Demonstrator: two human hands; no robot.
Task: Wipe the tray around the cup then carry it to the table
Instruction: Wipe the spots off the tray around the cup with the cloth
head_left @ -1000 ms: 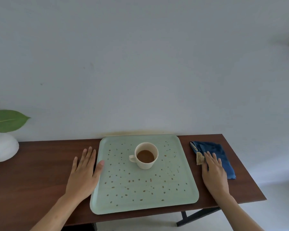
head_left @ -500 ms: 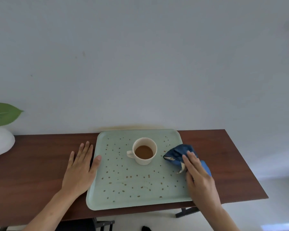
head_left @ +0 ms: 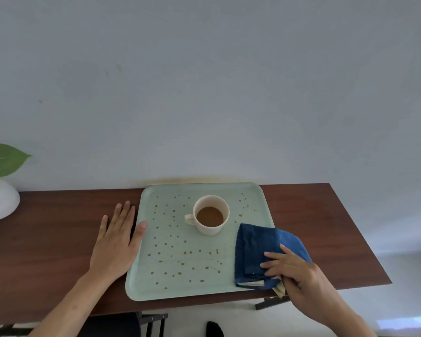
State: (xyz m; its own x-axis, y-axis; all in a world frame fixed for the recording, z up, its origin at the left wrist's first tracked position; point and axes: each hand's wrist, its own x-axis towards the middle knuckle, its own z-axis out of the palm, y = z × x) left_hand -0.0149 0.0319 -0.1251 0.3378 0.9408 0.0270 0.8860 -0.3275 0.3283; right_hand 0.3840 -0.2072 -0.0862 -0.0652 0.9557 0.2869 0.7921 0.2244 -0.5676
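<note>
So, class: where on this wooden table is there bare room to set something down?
The widest bare patch of table lies between the white vase and the left hand. A narrower strip runs right of the tray. The tray holds cup, blue cloth and right hand.

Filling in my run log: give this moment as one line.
phase: wiping | right hand: presses blue cloth on tray | left hand: flat, thumb on rim | cup: upright | brown spots remain
</note>
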